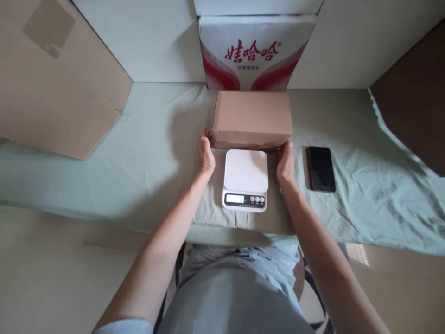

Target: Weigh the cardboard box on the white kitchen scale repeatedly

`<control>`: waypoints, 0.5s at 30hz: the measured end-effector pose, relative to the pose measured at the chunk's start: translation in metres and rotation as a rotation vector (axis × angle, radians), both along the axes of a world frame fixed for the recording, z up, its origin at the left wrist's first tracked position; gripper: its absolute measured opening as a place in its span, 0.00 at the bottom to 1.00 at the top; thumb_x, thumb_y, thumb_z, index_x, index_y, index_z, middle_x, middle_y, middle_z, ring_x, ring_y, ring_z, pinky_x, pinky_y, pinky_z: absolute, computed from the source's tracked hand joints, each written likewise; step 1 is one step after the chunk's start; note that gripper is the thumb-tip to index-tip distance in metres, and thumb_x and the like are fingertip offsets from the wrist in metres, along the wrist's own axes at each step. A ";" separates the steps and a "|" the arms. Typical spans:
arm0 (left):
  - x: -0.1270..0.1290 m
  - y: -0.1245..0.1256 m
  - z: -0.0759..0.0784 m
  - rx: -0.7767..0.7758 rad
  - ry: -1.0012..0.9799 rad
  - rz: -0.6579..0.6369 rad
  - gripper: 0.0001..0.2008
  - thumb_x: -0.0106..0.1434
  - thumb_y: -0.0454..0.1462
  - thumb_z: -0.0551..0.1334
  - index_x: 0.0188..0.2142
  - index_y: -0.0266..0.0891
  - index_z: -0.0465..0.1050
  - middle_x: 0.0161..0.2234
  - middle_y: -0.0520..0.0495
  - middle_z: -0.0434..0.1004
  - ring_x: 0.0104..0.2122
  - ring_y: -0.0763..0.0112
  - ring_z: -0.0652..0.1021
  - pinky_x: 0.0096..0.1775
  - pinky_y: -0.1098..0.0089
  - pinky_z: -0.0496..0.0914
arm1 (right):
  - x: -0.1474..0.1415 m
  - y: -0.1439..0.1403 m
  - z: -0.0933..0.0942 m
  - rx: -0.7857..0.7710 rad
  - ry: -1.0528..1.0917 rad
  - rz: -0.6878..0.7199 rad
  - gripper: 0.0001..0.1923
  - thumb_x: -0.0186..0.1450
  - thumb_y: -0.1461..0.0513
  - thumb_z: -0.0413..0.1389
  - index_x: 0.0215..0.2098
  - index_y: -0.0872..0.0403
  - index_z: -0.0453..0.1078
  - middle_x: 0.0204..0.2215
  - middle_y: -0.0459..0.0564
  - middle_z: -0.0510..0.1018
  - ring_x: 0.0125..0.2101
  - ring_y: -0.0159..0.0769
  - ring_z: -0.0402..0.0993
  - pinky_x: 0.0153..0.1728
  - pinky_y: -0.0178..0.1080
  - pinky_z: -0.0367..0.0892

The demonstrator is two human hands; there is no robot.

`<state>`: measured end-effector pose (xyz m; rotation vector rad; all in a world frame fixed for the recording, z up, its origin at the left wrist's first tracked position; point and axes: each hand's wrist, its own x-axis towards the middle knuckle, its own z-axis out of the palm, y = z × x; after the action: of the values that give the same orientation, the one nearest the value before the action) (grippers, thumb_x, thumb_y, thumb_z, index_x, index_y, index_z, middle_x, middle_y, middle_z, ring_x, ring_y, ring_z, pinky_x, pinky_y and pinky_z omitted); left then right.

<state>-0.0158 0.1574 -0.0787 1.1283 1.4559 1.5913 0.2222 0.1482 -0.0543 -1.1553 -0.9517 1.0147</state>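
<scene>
A closed brown cardboard box point(253, 112) lies lengthwise just behind a white digital kitchen scale point(246, 171). My left hand point(207, 155) is at the box's front left corner, thumb up and fingers along its side. At the front right corner, my right hand point(285, 161) presses against the box, its fingers partly hidden behind the lower edge. Together the two hands hold the box between them. Whether its underside rests on the cloth cannot be made out. Nothing lies on the scale's plate, and its lit display seems to read 0.
A black phone point(321, 169) lies to the right of my right hand on the green cloth point(149, 139). Behind the box stands a white and red printed carton point(255, 55). A large cardboard box point(62, 88) stands at left, a dark brown panel point(413, 97) at right.
</scene>
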 end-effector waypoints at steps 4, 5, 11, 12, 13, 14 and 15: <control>-0.011 0.005 0.004 -0.111 -0.208 -0.070 0.40 0.63 0.60 0.43 0.66 0.39 0.46 0.64 0.36 0.59 0.63 0.63 0.65 0.61 0.61 0.62 | 0.010 0.016 0.005 -0.020 0.092 0.036 0.32 0.63 0.41 0.40 0.50 0.51 0.68 0.51 0.51 0.75 0.56 0.43 0.69 0.57 0.51 0.64; -0.012 0.008 0.008 -0.125 -0.227 -0.093 0.39 0.64 0.59 0.43 0.66 0.38 0.45 0.65 0.36 0.58 0.63 0.63 0.64 0.61 0.61 0.61 | 0.012 0.020 0.008 -0.033 0.113 0.059 0.32 0.63 0.41 0.39 0.50 0.51 0.68 0.51 0.52 0.75 0.57 0.44 0.69 0.57 0.52 0.64; -0.002 0.029 0.034 -0.116 -0.204 -0.238 0.35 0.65 0.58 0.38 0.63 0.44 0.55 0.65 0.46 0.59 0.65 0.63 0.60 0.61 0.58 0.62 | 0.007 0.036 0.023 -0.074 0.177 0.122 0.33 0.63 0.40 0.40 0.50 0.53 0.69 0.51 0.54 0.76 0.59 0.48 0.66 0.58 0.54 0.61; 0.001 0.031 0.037 -0.117 -0.210 -0.265 0.35 0.64 0.58 0.39 0.62 0.43 0.57 0.63 0.45 0.62 0.65 0.62 0.60 0.61 0.57 0.62 | 0.005 0.038 0.024 -0.089 0.191 0.106 0.33 0.63 0.40 0.41 0.50 0.53 0.69 0.51 0.53 0.77 0.59 0.47 0.66 0.59 0.54 0.61; 0.004 0.033 0.040 -0.122 -0.220 -0.287 0.35 0.64 0.58 0.39 0.61 0.42 0.59 0.61 0.44 0.66 0.65 0.61 0.61 0.61 0.56 0.62 | 0.003 0.039 0.025 -0.103 0.202 0.085 0.32 0.62 0.41 0.42 0.50 0.52 0.70 0.51 0.53 0.77 0.59 0.47 0.66 0.60 0.54 0.60; 0.006 0.034 0.044 -0.125 -0.234 -0.304 0.35 0.64 0.58 0.40 0.60 0.41 0.61 0.59 0.43 0.69 0.64 0.59 0.61 0.61 0.55 0.62 | 0.001 0.040 0.028 -0.111 0.210 0.066 0.31 0.62 0.41 0.43 0.50 0.52 0.70 0.50 0.52 0.77 0.59 0.46 0.66 0.61 0.54 0.58; 0.008 0.033 0.048 -0.124 -0.250 -0.317 0.35 0.64 0.58 0.40 0.59 0.40 0.62 0.58 0.42 0.71 0.64 0.58 0.62 0.62 0.55 0.61 | 0.000 0.041 0.032 -0.110 0.209 0.049 0.31 0.62 0.41 0.43 0.50 0.51 0.70 0.50 0.51 0.78 0.60 0.45 0.65 0.62 0.54 0.57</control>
<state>-0.0083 0.1908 -0.0305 0.9926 1.1329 1.3471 0.2222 0.1893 -0.0226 -1.0961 -0.7693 1.2149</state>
